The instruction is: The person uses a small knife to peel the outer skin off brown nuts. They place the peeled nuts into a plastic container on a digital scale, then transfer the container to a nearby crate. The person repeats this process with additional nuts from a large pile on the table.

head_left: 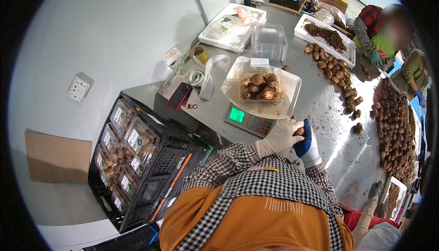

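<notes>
Close in front of me, both hands meet around a small brown taro. My left hand, in a cream glove, closes on it from the left. My right hand, in a white glove with blue fingers, grips it from the right. Just beyond my hands is a digital scale with a lit green display. On it rests a white tray, partly covering the scale. A clear plastic box of several taros sits in the tray.
At left a black crate holds labelled clear boxes. Tape, a phone and empty clear boxes lie beyond. Loose taros and a large pile cover the right side, near co-workers.
</notes>
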`<action>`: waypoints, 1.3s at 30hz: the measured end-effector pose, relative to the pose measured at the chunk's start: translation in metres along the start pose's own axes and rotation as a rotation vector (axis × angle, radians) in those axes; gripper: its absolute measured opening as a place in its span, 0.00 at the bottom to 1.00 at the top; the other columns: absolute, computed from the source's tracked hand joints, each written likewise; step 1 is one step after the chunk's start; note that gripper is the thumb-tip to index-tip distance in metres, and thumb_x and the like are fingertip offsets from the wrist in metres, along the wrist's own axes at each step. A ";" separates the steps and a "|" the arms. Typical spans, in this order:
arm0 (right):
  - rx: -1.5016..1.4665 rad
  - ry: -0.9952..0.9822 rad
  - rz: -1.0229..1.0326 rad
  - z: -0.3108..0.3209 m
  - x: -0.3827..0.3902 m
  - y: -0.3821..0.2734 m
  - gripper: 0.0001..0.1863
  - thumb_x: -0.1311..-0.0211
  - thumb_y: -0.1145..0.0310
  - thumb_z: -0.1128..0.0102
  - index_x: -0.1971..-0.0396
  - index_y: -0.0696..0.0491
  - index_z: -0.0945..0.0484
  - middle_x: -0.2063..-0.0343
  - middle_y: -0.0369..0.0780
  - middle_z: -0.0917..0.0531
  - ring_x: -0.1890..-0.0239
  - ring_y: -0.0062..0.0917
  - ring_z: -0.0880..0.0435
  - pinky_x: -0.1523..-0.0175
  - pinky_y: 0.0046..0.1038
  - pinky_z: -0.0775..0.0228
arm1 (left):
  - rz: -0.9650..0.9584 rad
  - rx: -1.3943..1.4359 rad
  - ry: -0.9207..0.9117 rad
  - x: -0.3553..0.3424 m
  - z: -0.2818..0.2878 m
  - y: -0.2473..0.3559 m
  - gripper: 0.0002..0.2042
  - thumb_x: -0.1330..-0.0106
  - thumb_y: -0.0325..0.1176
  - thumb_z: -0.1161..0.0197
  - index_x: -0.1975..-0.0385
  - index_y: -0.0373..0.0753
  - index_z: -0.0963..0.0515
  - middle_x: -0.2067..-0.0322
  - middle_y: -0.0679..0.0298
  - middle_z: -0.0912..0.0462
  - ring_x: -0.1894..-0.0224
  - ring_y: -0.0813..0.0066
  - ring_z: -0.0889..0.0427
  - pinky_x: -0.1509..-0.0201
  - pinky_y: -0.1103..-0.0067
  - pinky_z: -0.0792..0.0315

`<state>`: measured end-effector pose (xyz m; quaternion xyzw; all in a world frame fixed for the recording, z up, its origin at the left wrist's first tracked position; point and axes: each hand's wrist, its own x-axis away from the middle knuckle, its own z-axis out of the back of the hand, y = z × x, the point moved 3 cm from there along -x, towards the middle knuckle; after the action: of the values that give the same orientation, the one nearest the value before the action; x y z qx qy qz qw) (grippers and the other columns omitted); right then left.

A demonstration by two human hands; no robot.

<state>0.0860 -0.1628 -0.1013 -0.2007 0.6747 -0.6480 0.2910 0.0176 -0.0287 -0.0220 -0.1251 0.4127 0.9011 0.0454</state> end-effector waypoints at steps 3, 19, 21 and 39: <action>0.026 0.004 -0.008 0.006 -0.001 0.011 0.39 0.45 0.71 0.36 0.36 0.64 0.44 0.52 0.49 0.24 0.52 0.39 0.22 0.47 0.32 0.29 | 0.011 -0.007 -0.032 -0.002 0.002 0.004 0.21 0.43 0.40 0.34 0.51 0.37 0.26 0.64 0.54 0.23 0.57 0.55 0.25 0.49 0.65 0.34; 0.395 -0.001 0.120 -0.008 -0.023 -0.065 0.20 0.36 0.68 0.46 0.48 0.64 0.29 0.58 0.44 0.19 0.58 0.32 0.19 0.51 0.30 0.26 | 0.020 0.041 0.020 0.003 0.020 -0.001 0.20 0.40 0.38 0.37 0.50 0.37 0.27 0.55 0.52 0.22 0.53 0.53 0.22 0.48 0.68 0.29; -0.223 0.129 -0.238 -0.012 -0.029 -0.062 0.15 0.31 0.68 0.50 0.52 0.63 0.25 0.62 0.40 0.17 0.61 0.24 0.18 0.53 0.26 0.26 | 0.006 0.050 0.106 0.011 0.030 -0.003 0.19 0.39 0.36 0.39 0.49 0.37 0.27 0.52 0.51 0.22 0.52 0.54 0.21 0.48 0.68 0.28; 1.824 -0.620 0.907 -0.172 -0.192 -0.082 0.18 0.42 0.69 0.49 0.52 0.53 0.21 0.42 0.44 0.27 0.40 0.40 0.30 0.34 0.52 0.47 | 0.403 0.178 0.301 0.075 0.094 -0.054 0.18 0.36 0.40 0.39 0.50 0.37 0.25 0.60 0.48 0.19 0.56 0.54 0.19 0.54 0.70 0.26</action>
<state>0.1092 0.0850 0.0035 0.2073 -0.1578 -0.6601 0.7045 -0.0621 0.0765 -0.0224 -0.1685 0.5091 0.8234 -0.1857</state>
